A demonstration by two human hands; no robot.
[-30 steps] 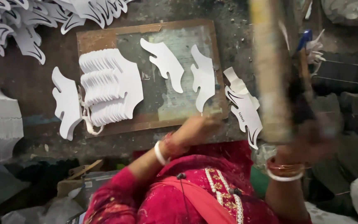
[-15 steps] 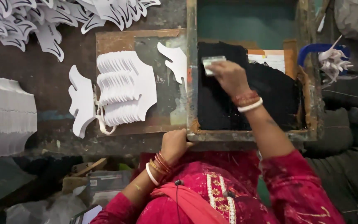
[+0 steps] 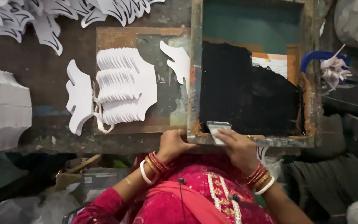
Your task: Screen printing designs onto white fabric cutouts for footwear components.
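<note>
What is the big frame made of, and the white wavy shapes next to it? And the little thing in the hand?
The frame looks like wood, worn and paint-stained, holding a fine mesh coated in wet black ink. The white shapes seem to be thin card or paper: flat, matte, fanned in a stack. The scraper under the right hand is probably plastic or rubber; it is too smeared to tell.

Stack of cutouts [image 3: 125,87] left of screen frame [image 3: 194,83], squeegee [image 3: 219,129] in frame's near edge

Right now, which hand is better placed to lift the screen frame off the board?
Probably the left hand: it already grips the near corner of the screen frame. The right hand is occupied holding the squeegee at the frame's near edge.
</note>
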